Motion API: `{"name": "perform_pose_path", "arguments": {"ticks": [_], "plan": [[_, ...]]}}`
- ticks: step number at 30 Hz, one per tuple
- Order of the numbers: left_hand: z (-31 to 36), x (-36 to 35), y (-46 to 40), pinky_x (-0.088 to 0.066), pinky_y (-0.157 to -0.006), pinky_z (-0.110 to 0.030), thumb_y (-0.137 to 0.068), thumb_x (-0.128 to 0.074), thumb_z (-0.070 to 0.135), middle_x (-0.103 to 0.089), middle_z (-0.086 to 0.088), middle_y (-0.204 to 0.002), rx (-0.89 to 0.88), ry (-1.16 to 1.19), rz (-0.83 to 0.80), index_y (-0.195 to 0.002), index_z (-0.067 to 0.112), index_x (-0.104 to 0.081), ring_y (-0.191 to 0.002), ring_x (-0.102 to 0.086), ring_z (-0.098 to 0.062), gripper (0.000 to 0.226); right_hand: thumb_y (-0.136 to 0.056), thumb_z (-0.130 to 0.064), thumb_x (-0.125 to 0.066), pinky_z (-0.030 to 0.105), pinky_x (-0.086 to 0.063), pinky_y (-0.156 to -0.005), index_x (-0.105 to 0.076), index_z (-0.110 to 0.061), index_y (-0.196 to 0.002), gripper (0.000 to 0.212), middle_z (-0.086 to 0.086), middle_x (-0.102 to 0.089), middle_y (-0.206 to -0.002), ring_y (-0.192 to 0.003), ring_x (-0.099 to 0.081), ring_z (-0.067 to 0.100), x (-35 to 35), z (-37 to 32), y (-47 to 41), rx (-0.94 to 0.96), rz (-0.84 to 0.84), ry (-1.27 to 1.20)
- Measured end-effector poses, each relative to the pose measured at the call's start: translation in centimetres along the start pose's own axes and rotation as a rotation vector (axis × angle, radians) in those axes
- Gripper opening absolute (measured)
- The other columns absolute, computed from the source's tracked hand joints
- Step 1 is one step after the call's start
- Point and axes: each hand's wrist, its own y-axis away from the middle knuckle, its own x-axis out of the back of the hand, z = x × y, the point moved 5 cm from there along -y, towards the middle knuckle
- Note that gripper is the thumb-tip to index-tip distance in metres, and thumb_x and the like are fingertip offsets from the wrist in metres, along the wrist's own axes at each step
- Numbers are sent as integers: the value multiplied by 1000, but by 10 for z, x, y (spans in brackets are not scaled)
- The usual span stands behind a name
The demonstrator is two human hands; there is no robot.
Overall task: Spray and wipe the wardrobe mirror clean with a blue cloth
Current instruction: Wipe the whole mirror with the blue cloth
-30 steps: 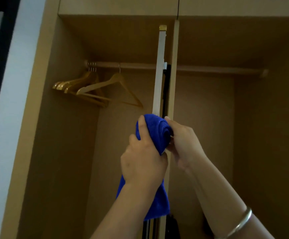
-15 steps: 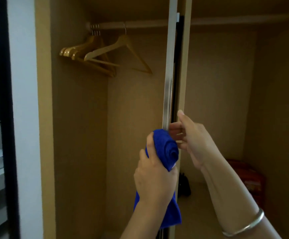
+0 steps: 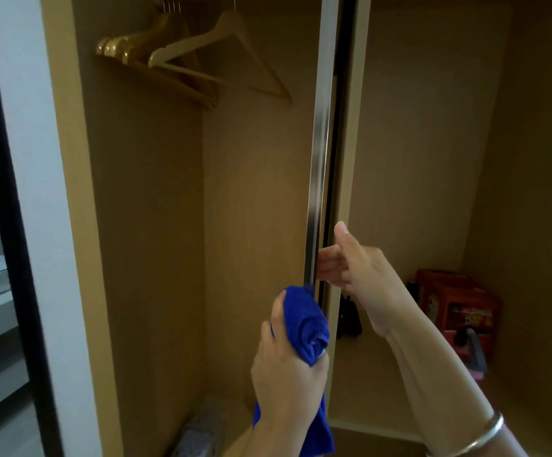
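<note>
Far left: a white wall edge (image 3: pixel 20 192) with a dark strip beside it. Wooden hangers (image 3: pixel 182 57) now sit at the top of the view, higher in frame than half a second ago; the camera has tilted down, and the rail is almost out of sight.

Centre: the mirror door (image 3: pixel 319 143) is seen edge-on as a metal strip. Left hand (image 3: pixel 287 367) grips the blue cloth (image 3: pixel 310 324), bunched into a roll, its top touching the door edge; the tail hangs below the wrist. Hand and cloth are lower on the strip than before.

Just right: right hand (image 3: pixel 353 262) holds the door edge above the cloth, fingers curled behind it, thumb raised. A bangle (image 3: pixel 479 437) is on that wrist.

Far right: red boxes (image 3: pixel 459 298) on the wardrobe floor, more of them showing now.
</note>
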Motion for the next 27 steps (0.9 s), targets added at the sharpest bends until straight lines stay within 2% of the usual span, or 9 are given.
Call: {"name": "perform_pose_path", "arguments": {"ticks": [3, 5, 7, 11, 14, 17, 20, 23, 27], "plan": [[0, 1, 1, -33, -65, -3, -69, -78, 25, -46, 17, -105, 5, -17, -4, -142, 27, -21, -78, -48, 2, 92, -90, -61, -20, 20, -49, -77, -69, -15, -87, 68, -2, -74, -80, -78, -69, 4, 3, 3, -2, -16, -37, -20], [11, 9, -7, -39, -65, -7, -70, -77, 25, -44, 21, -104, -2, 14, 8, -141, 30, -18, -76, -51, 2, 93, -82, -68, -11, 25, -48, -82, -69, -11, -93, 82, 2, -74, -84, -83, -69, 9, 4, 7, -4, -35, -94, -61], [30, 20, -26, -50, -68, -18, -73, -73, 26, -48, 19, -100, -8, 79, 11, -142, 35, -14, -74, -56, -2, 91, -77, -71, -6, 27, -46, -82, -69, -8, -95, 90, 6, -74, -87, -85, -69, 14, 6, 13, -6, -56, -145, -125], [81, 48, -74, -43, -68, -18, -74, -73, 27, -46, 11, -102, -174, 42, 117, -146, 27, -14, -79, -55, -6, 93, -72, -75, -8, 36, -47, -91, -66, 6, -103, 104, 22, -68, -100, -93, -64, 30, 5, 23, -10, -73, -238, -283], [87, 52, -80, -47, -69, -23, -71, -76, 25, -46, 10, -106, -211, 41, 163, -146, 26, -17, -81, -56, -9, 95, -71, -76, -12, 37, -49, -89, -64, 10, -102, 105, 25, -67, -100, -94, -64, 33, 5, 27, -15, -64, -252, -319], [68, 43, -63, -48, -68, -22, -68, -79, 27, -43, 17, -107, -213, 85, 182, -143, 28, -20, -82, -56, -6, 96, -74, -76, -9, 32, -49, -80, -64, 12, -97, 106, 24, -66, -90, -82, -62, 28, 3, 27, -20, -59, -243, -288], [33, 21, -32, -51, -68, -26, -66, -74, 29, -41, 26, -100, -108, 179, 129, -137, 42, -14, -80, -59, -7, 93, -83, -70, -6, 29, -46, -72, -68, -7, -69, 90, 9, -67, -71, -70, -62, 19, 3, 26, -22, -53, -187, -281], [-6, -4, 8, -49, -72, -18, -61, -82, 17, -41, 28, -100, -123, 147, 145, -136, 37, -19, -81, -58, -5, 100, -87, -65, -7, 28, -48, -71, -66, -8, -75, 83, 7, -68, -73, -71, -63, 17, 6, 25, -21, -27, -130, -199], [-45, -27, 46, -37, -78, -8, -56, -74, 23, -46, 16, -107, -90, 155, 129, -137, 40, -18, -94, -50, -10, 100, -92, -61, -9, 30, -51, -75, -66, -7, -79, 80, 10, -70, -80, -74, -66, 16, 5, 25, -22, -15, -79, -149]]}}
